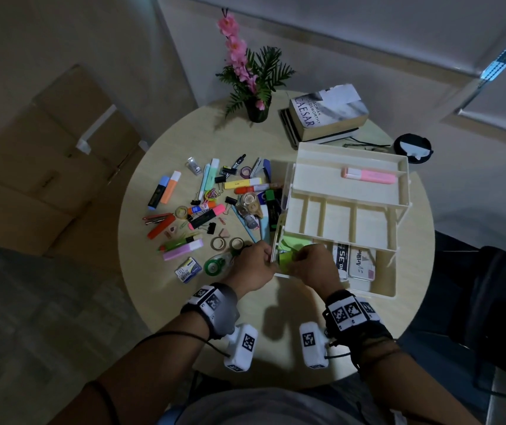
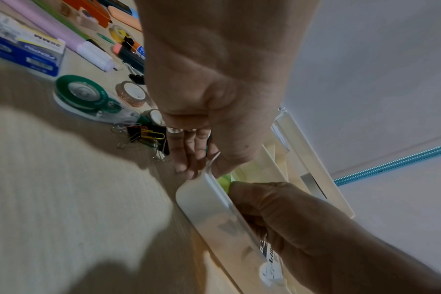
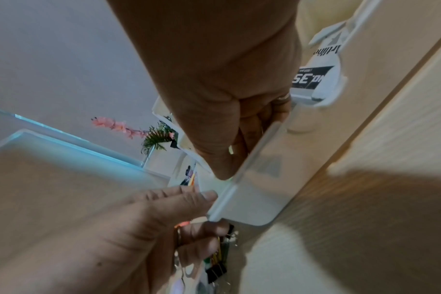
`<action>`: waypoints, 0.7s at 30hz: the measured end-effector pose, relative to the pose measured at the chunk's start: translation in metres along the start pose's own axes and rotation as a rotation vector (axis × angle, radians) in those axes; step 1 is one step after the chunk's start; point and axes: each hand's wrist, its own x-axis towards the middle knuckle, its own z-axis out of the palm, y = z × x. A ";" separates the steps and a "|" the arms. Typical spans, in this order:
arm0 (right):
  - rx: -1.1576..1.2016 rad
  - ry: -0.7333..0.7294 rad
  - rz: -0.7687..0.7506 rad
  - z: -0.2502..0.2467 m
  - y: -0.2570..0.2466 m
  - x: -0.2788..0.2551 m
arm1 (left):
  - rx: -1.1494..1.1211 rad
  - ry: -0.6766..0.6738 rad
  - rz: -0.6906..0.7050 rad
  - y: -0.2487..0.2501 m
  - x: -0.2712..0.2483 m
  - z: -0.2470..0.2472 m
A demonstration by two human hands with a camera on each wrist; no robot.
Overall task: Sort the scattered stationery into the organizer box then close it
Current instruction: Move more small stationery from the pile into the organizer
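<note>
The white tiered organizer box stands open on the right of the round table, its upper trays swung back. A pink highlighter lies in the top tray; an Artline box lies in the bottom tray. My left hand pinches the bottom tray's front left corner, thumb inside the rim and fingers outside. My right hand reaches into that corner, fingers curled on green sticky notes. In the wrist views my left hand and right hand meet at the box wall.
Scattered highlighters, clips and tape rolls cover the table's left half, with a green correction tape and a blue clip box nearest my left hand. Books and a flower pot stand at the back. Cardboard boxes sit on the floor.
</note>
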 end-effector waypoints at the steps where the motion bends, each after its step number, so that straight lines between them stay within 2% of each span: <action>1: 0.085 -0.002 -0.007 -0.002 0.002 0.000 | 0.000 0.003 0.001 0.000 0.000 0.000; 4: 0.374 0.062 0.037 -0.008 0.015 -0.002 | -0.003 0.004 0.007 0.000 -0.001 -0.001; 7: 0.533 0.154 0.081 -0.009 0.023 0.001 | -0.003 -0.009 0.000 0.001 -0.003 -0.001; 10: 0.516 0.236 0.044 -0.001 0.026 0.017 | 0.007 -0.033 -0.011 0.001 -0.005 -0.002; 15: 0.492 0.276 0.053 0.022 0.040 0.044 | 0.008 -0.061 -0.010 0.000 -0.010 -0.007; 21: 0.699 0.224 0.019 0.009 0.010 0.014 | 0.005 -0.078 0.006 -0.004 -0.010 -0.010</action>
